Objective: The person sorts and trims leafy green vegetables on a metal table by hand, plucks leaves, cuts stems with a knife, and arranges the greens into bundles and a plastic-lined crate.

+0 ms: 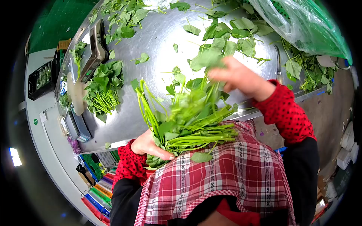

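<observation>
My left hand is closed around a bunch of leafy green stems, which look like sweet potato greens, close against my checked apron. The stems' ends point right, and some stalks stand up near my thumb side. My right hand is above the table's near edge, its fingers closed on a few leafy stems smeared by motion. Its fingertips are partly hidden by leaves. Loose leaves lie on the metal table just beyond it.
At the left, a neat bunch of greens lies beside a weighing scale. More greens are heaped at the far left. A clear plastic bag covers the far right corner. A black crate stands farther left.
</observation>
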Tool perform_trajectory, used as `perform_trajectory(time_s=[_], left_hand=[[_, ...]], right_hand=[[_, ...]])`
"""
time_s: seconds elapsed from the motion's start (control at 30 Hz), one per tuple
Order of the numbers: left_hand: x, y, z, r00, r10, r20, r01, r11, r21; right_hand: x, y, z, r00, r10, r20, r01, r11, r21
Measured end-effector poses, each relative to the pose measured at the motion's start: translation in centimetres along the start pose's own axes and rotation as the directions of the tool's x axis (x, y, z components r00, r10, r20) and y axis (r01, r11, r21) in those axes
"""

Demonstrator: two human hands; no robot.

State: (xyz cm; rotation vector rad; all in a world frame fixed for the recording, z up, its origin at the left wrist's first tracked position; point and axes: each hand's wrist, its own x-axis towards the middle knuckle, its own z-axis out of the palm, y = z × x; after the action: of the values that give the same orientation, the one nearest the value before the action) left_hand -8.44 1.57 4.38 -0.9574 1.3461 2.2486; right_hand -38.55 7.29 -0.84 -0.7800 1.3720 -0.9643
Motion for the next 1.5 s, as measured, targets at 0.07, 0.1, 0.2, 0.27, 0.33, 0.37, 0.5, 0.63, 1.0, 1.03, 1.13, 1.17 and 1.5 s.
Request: perform_trajectory(time_s=[0.07,0.1,0.2,0.27,0.33,0.37,0.5,0.63,1.0,1.03,1.13,1.17,1.5], left_hand=[[0.0,-1.2,-0.2,0.997,0.076,-0.007,-0.076,0.997,0.032],[0.2,-1.2,-0.3,0.997,0.078,-0.002,-0.078,0.996,0.035],[0.5,-1.0,-0.4,0.992,0.125,0.034,-0.127,0.987,0.097],[1.1,-0.8,-0.1,0.983,0.178,0.035,-0.181,0.977,0.11],[1.2,-0.7,-0.2,0.988,0.144,0.051,-0.15,0.977,0.151],[1.3,-0.5,-0.3,0.99,0.13,0.059,-0.139,0.971,0.194],[0.8,-0.6,0.2,0.995,0.099,-0.012,-0.099,0.995,-0.027],[0.4,-0.8,-0.1,0.996,0.091,-0.019,-0.092,0.994,-0.054],[1.2,-0.4,-0.6,0.978,0.198,0.073,-0.21,0.945,0.25],[1.4,-0.1,-0.4,0.979,0.19,0.075,-0.203,0.946,0.251],[1.0,0.5,-0.3,0.998,-0.019,0.067,0.007,0.984,0.179],[1.0,0.4,-0.3,0.998,-0.02,0.061,0.009,0.984,0.18],[1.8,-0.8,-0.7,0.957,0.27,0.11,-0.289,0.921,0.26]], right_hand=[[1.1,-1.1,-3.6,0.987,-0.157,0.033,0.155,0.985,0.077],[1.8,-1.1,-4.7,0.982,-0.181,0.061,0.186,0.977,-0.106],[3.3,1.0,-5.1,0.978,-0.028,0.207,0.154,0.765,-0.625],[1.6,0.4,-0.5,0.814,0.0,0.581,0.307,0.849,-0.43],[0.8,-0.1,3.7,0.579,-0.153,0.801,0.484,0.855,-0.187],[1.8,2.7,6.3,0.545,-0.464,0.698,0.573,0.814,0.094],[1.2,2.5,5.7,0.627,-0.402,0.667,0.503,0.863,0.047],[-0.4,1.2,2.1,0.764,-0.176,0.621,0.407,0.878,-0.252],[2.8,4.2,-2.5,0.923,-0.114,0.368,0.276,0.862,-0.425],[2.1,2.7,-0.7,0.819,0.07,0.57,0.125,0.947,-0.296],[1.8,3.0,4.1,0.644,-0.13,0.754,0.324,0.939,-0.115],[2.0,4.2,4.1,0.686,-0.227,0.691,0.354,0.934,-0.044],[2.4,1.9,-0.2,0.79,-0.105,0.604,0.289,0.933,-0.215]])
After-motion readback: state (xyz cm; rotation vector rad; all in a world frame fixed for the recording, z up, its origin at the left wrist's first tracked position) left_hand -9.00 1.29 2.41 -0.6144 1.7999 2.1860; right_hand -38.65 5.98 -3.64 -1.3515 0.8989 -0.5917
